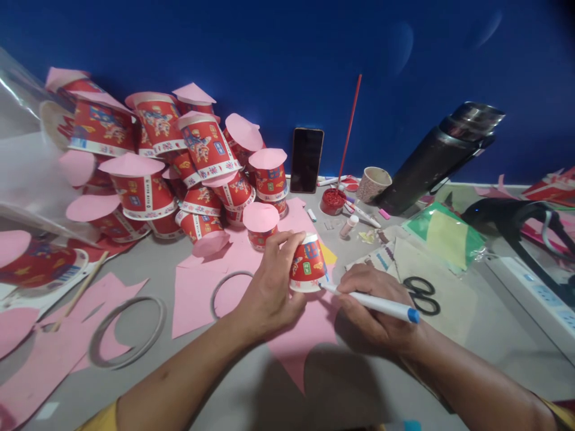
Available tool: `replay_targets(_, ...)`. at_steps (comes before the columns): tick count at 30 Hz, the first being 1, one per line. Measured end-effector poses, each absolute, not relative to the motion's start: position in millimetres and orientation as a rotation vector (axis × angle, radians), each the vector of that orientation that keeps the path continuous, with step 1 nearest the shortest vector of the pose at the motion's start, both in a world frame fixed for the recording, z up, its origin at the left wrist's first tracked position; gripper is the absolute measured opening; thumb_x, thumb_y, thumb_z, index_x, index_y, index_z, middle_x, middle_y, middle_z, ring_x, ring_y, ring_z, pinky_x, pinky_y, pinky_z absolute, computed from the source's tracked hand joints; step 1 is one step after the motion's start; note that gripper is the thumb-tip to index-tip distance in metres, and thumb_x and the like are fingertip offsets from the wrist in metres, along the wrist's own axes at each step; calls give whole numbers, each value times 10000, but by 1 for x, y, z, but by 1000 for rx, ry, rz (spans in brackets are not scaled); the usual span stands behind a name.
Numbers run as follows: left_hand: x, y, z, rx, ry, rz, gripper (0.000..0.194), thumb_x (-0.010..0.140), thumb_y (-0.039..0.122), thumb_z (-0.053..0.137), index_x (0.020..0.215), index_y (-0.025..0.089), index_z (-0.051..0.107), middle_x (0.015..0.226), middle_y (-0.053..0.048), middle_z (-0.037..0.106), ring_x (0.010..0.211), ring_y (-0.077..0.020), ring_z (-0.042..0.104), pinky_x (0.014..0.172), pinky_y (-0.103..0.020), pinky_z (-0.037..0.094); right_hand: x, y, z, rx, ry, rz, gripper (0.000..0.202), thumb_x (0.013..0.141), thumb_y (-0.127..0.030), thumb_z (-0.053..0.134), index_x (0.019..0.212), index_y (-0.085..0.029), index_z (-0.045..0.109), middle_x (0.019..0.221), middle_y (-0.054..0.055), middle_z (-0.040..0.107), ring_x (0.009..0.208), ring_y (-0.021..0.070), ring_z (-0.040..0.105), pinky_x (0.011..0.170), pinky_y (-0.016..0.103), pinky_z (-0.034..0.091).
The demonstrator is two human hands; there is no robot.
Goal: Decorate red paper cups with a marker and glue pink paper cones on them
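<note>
My left hand (275,281) grips a red printed paper cup (308,263), turned upside down with its wide white rim low. Between the fingers of my right hand (375,302) is a white marker (381,303) with a blue end. Its tip meets the cup near the rim, where a blue mark shows. Pink paper (309,323) with curved cut-outs lies beneath both hands. Just behind the held cup stands another red cup with a pink paper disc (261,217) on top.
Many red cups with pink discs (144,194) are piled at the left. Tape rings (160,317) lie in front. A phone (307,160) leans on the blue wall. Farther right are a black flask (431,158), black-handled scissors (422,294) and a power strip (534,299).
</note>
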State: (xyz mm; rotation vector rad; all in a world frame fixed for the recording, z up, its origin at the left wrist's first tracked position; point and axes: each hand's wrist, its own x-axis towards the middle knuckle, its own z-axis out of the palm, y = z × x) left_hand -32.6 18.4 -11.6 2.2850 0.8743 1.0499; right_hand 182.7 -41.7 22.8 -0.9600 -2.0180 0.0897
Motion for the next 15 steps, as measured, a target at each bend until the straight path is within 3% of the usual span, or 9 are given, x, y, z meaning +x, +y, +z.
replay_targets(15,-31,17,-8,2256,908,1021,846,784,97,685,1547,212,337,1454,-165,409,1414,-341,444,1204,-549,438,180,-42,25,-957,-2090,69,77,1003,-181,552,967,-215,611,746,26,740,665,181,713,621,298,550)
